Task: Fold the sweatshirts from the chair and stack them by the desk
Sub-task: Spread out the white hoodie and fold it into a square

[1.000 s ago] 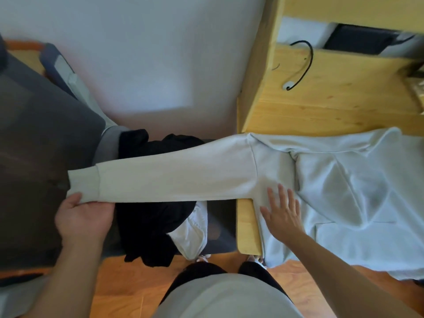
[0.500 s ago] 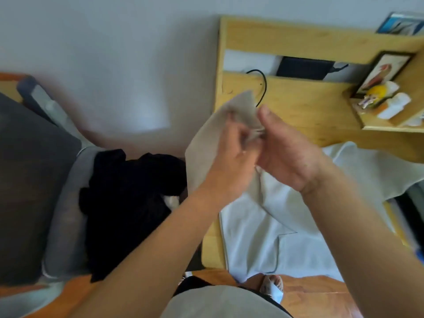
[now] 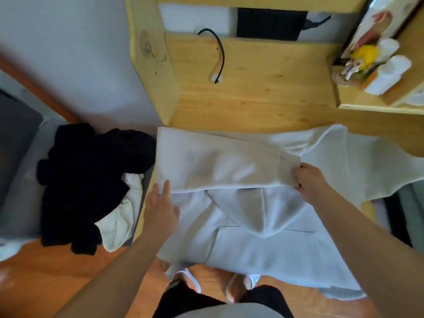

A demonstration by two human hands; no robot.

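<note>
Sleeve [image 3: 220, 164] folded across hoodie [image 3: 263, 226]: my left hand [image 3: 160, 207] flat, fingers straight, pins the fold; right hand [image 3: 309, 177] pinching cuff should lay it square.

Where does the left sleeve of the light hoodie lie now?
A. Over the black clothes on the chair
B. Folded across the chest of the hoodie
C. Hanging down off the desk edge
B: the sleeve lies across the hoodie, its cuff pinched by the right hand.
</note>
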